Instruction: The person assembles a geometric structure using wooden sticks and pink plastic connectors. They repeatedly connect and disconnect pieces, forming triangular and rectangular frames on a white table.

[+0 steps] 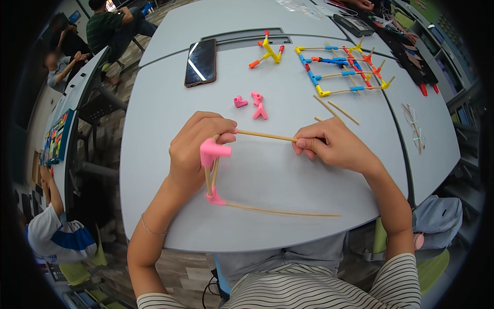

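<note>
My left hand [198,139] is closed around a pink connector at the far corner of a small frame of sticks, its fingers hiding most of that piece. From this corner a wooden stick [265,135] runs to the right, and my right hand [332,144] pinches its other end between thumb and fingers. Below my left hand, a pink corner connector [212,151] shows, with sticks leading down to another pink connector [215,196]. A long stick [283,211] reaches right from that lower connector, over the table.
Several loose pink connectors [259,111] and sticks [343,112] lie beyond my hands. Farther back are a phone [201,62], a small yellow-and-red connector piece [269,52] and a colourful stick frame [337,74]. Glasses [413,126] rest at the right. Other people sit at the left.
</note>
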Available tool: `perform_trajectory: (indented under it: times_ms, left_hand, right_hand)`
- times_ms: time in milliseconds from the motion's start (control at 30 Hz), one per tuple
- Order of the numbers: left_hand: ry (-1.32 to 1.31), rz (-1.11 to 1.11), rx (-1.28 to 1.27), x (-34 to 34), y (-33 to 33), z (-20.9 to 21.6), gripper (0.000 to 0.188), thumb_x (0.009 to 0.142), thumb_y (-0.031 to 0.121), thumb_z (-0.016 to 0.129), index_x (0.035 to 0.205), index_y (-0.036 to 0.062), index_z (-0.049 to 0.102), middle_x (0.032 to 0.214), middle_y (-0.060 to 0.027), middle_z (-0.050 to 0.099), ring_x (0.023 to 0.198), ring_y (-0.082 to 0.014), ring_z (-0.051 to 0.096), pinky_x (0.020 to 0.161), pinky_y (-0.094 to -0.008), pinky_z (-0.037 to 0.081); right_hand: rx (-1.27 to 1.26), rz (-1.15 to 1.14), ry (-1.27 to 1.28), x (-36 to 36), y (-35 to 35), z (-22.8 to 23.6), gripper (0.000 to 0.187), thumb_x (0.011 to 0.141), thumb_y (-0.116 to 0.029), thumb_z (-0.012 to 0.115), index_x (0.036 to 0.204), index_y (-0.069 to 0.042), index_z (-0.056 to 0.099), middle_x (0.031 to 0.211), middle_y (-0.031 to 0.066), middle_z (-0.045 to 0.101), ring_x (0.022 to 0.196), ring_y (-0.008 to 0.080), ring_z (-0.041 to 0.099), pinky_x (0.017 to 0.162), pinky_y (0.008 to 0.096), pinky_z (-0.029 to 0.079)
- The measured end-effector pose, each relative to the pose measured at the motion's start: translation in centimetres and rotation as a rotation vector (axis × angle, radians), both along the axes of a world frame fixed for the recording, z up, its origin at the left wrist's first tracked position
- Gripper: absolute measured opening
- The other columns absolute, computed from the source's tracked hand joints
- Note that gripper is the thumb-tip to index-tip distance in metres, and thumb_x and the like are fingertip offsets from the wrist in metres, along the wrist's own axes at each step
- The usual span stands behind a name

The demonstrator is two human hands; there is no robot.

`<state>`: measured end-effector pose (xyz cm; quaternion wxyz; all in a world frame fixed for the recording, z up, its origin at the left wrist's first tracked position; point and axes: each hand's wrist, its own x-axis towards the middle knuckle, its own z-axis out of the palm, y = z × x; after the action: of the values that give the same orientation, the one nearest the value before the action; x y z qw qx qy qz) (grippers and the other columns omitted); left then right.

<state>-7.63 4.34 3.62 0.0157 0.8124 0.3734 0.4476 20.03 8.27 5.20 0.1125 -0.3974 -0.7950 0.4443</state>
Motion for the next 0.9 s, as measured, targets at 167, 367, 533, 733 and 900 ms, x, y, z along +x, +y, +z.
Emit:
perform_trajectory:
  times_ms: [167, 367, 533, 733, 900]
  left_hand:
    - [-0.245, 0.15, -0.334, 0.0, -0.4, -0.7, 0.021, 0.098, 0.014, 0.061, 0.084, -0.0009, 0.064, 0.078, -0.008, 0.069, 0.065, -0.0149, 0.061, 0.06, -0.0275, 0.05]
    - [-0.479, 0.122, -0.432, -1.4, 0.9, -1.6, 0.044, 0.106, 0.032, 0.051, 0.081, -0.0016, 0.063, 0.074, -0.0062, 0.068, 0.062, -0.0096, 0.053, 0.058, -0.0245, 0.045]
    - [-0.44, 0.077, -0.385, -1.7, 0.7, -1.4, 0.036, 0.107, 0.028, 0.047, 0.092, -0.001, 0.063, 0.09, -0.0116, 0.07, 0.081, -0.015, 0.064, 0.075, -0.0281, 0.05]
    - [-0.302, 0.061, -0.331, -1.1, -0.1, -0.9, 0.033, 0.107, 0.024, 0.047, 0.093, -0.0013, 0.063, 0.096, -0.0132, 0.07, 0.085, -0.0161, 0.065, 0.077, -0.0284, 0.051]
    - [-0.249, 0.077, -0.356, -0.6, -0.2, -0.8, 0.03, 0.107, 0.02, 0.046, 0.095, -0.0013, 0.064, 0.097, -0.0121, 0.07, 0.086, -0.0159, 0.065, 0.078, -0.0287, 0.052]
  right_hand:
    - [0.771, -0.121, 0.093, -1.0, -1.6, -2.3, 0.005, 0.083, 0.0, 0.065, 0.082, -0.004, 0.067, 0.071, 0.0065, 0.062, 0.059, 0.0202, 0.056, 0.056, 0.0326, 0.046]
    - [1.172, -0.171, 0.074, -0.3, 0.4, -1.2, 0.007, 0.08, 0.001, 0.071, 0.084, -0.004, 0.069, 0.078, 0.0059, 0.063, 0.07, 0.0213, 0.063, 0.059, 0.0309, 0.05]
    - [0.861, -0.202, 0.126, 0.0, 0.5, -1.8, 0.012, 0.075, -0.006, 0.079, 0.084, -0.005, 0.071, 0.079, 0.0047, 0.062, 0.074, 0.02, 0.062, 0.063, 0.0324, 0.051]
    - [0.752, -0.102, 0.032, -1.1, -0.4, -2.8, 0.012, 0.075, -0.01, 0.08, 0.081, -0.005, 0.07, 0.081, 0.0055, 0.062, 0.079, 0.0211, 0.06, 0.068, 0.0343, 0.05]
    - [0.685, -0.125, 0.024, -1.1, -0.5, -2.8, 0.014, 0.077, -0.01, 0.079, 0.084, -0.003, 0.069, 0.081, 0.0063, 0.063, 0.081, 0.0229, 0.06, 0.071, 0.0356, 0.05]
